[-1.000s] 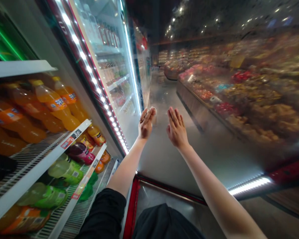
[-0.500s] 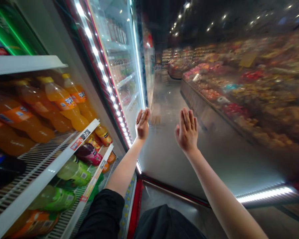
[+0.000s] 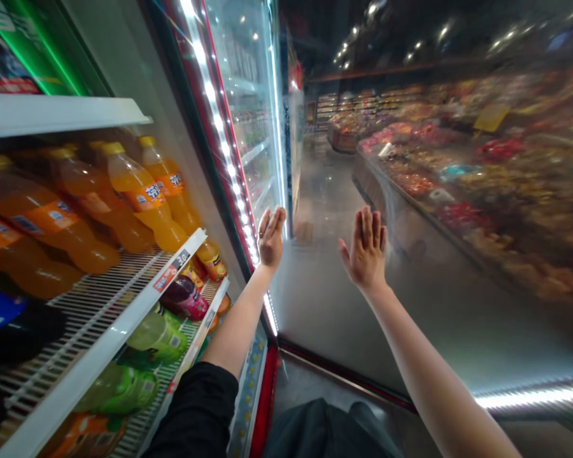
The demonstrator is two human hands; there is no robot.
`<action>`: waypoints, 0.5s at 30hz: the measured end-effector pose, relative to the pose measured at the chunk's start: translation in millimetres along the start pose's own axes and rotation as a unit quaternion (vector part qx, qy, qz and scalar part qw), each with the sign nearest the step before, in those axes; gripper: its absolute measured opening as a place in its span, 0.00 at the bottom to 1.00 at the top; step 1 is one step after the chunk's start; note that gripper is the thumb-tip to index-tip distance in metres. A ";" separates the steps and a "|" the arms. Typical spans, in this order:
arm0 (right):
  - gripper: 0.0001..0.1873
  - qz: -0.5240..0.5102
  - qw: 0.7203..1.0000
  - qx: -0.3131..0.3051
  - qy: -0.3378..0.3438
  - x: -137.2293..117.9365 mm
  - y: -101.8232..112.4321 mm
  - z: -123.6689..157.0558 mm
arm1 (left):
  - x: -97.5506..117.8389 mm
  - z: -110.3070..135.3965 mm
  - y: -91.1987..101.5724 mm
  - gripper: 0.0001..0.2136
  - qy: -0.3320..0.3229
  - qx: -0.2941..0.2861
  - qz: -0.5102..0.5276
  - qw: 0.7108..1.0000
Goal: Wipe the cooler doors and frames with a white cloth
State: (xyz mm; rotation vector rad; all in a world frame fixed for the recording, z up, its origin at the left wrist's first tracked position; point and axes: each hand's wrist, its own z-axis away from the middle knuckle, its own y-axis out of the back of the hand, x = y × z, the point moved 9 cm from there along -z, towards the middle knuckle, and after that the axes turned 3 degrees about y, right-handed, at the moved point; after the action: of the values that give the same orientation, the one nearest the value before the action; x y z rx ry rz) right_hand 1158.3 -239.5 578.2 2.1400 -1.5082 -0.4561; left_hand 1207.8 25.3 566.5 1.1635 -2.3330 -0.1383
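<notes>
My left hand (image 3: 271, 238) and my right hand (image 3: 364, 249) are raised side by side, fingers up and holding nothing. Both sit in front of a misted glass cooler door (image 3: 439, 318), though I cannot tell if they touch it. To the left of my left hand, orange soda bottles (image 3: 141, 191) lie on a white wire shelf (image 3: 90, 305). Below them are green bottles (image 3: 157, 337) and a dark red bottle (image 3: 185, 299). A price strip marked 3.0 (image 3: 174, 270) runs along the shelf edge.
A red door frame (image 3: 266, 401) and an LED strip (image 3: 219, 121) edge the cooler. Further glass-fronted coolers (image 3: 253, 108) line the left of an aisle floor (image 3: 325, 191). Long blurred food counters (image 3: 482, 191) stand on the right. My black sleeve (image 3: 195, 407) shows below.
My hands have drawn slightly apart, the right one moving rightward, and the left hand's fingers have straightened. The shelves and cooler have shifted rightward in view.
</notes>
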 end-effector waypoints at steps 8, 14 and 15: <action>0.52 0.014 1.000 0.008 -0.010 -1.3 -0.1 1.0 | -13.2 -30.3 11.3 0.23 0.064 -0.029 0.009 0.998; 0.53 0.001 1.000 -0.011 -0.019 0.5 -1.4 1.0 | -59.8 -8.3 26.2 0.25 0.106 0.000 -0.012 0.994; 0.53 -0.002 1.000 -0.012 -0.020 0.8 -1.3 0.8 | -64.7 -8.3 27.1 0.25 0.112 0.007 -0.014 0.994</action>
State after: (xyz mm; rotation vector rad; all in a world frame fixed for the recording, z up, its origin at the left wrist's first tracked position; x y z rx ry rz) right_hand 1159.2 -240.1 576.8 2.1278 -1.5135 -0.5178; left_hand 1224.3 93.1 555.7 1.1569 -2.1245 -0.0009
